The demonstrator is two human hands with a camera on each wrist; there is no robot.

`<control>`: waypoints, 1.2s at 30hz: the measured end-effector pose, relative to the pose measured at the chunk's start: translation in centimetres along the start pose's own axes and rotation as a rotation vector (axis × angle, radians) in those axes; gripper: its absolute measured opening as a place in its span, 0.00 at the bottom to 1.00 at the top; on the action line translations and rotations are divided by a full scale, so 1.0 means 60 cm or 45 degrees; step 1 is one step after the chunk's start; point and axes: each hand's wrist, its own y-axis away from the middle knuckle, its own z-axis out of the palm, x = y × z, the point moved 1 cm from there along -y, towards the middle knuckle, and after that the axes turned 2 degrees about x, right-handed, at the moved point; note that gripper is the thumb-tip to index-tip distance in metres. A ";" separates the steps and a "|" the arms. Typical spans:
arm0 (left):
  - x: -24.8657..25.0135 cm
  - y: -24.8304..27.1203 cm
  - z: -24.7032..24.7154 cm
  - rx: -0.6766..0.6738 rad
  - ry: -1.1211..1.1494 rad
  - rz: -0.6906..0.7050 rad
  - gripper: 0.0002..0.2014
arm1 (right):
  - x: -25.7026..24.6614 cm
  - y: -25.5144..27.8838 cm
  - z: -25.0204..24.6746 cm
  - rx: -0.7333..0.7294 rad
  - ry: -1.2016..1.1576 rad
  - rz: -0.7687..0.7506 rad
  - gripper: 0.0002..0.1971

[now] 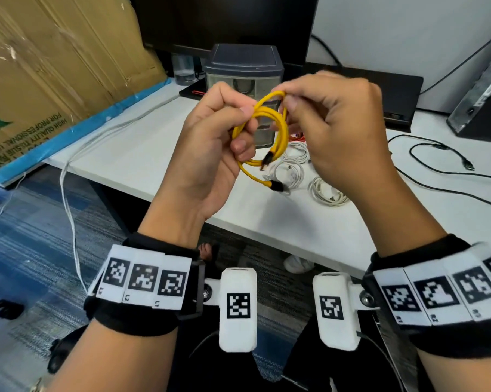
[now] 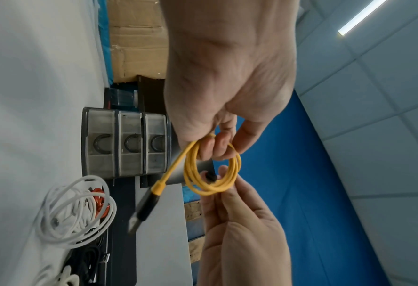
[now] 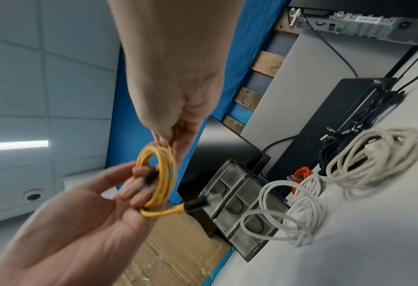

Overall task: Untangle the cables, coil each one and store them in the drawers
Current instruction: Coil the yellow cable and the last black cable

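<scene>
Hands first, from the head view: our left hand (image 1: 210, 142) curls its fingers through the coiled yellow cable (image 1: 266, 131), held in the air above the white desk (image 1: 142, 154), while our right hand (image 1: 337, 128) pinches the top of the loops. White coils (image 1: 327, 190) lie on the desk beneath, and the small drawer unit (image 1: 244, 69) stands behind, drawers closed.

From the left wrist, one black plug (image 2: 145, 209) hangs free off the coil; the other sits inside the loops.

From the right wrist, blurred, the same plug juts toward the drawers (image 3: 240, 205). We judge the coil nearly finished: we should keep the loops even, tuck the loose tail around them, and hold the pinch until it locks.
</scene>
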 end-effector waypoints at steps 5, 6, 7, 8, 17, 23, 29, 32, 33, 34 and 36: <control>-0.012 -0.004 -0.001 0.124 0.050 0.016 0.11 | -0.002 0.013 0.000 -0.234 -0.082 0.194 0.15; -0.012 -0.004 0.000 0.148 0.044 0.019 0.10 | -0.002 0.014 0.000 -0.270 -0.106 0.214 0.17; -0.013 -0.005 0.001 0.174 0.042 0.023 0.10 | -0.003 0.013 0.000 -0.302 -0.135 0.250 0.19; -0.013 -0.005 0.002 0.195 0.052 0.023 0.09 | -0.005 0.012 0.001 -0.324 -0.160 0.285 0.20; 0.001 -0.010 -0.013 0.251 -0.016 0.067 0.05 | 0.001 0.007 0.020 -0.669 -0.036 0.506 0.10; 0.019 -0.020 -0.034 0.328 0.078 0.083 0.06 | 0.001 0.021 0.019 -0.965 0.091 0.414 0.10; 0.029 -0.027 -0.038 0.303 0.098 0.145 0.06 | -0.005 0.015 0.031 -0.924 -0.164 0.498 0.10; 0.025 -0.028 -0.034 0.315 0.093 0.122 0.06 | -0.004 0.007 0.045 -0.938 -0.149 0.410 0.08; 0.024 -0.029 -0.035 0.320 0.105 0.106 0.06 | 0.001 0.009 0.046 -0.956 -0.133 0.407 0.07; 0.025 -0.029 -0.037 0.322 0.119 0.092 0.05 | 0.007 0.012 0.046 -0.967 -0.119 0.414 0.07; 0.027 -0.031 -0.041 0.326 0.129 0.073 0.05 | 0.018 0.018 0.042 -0.962 -0.098 0.418 0.07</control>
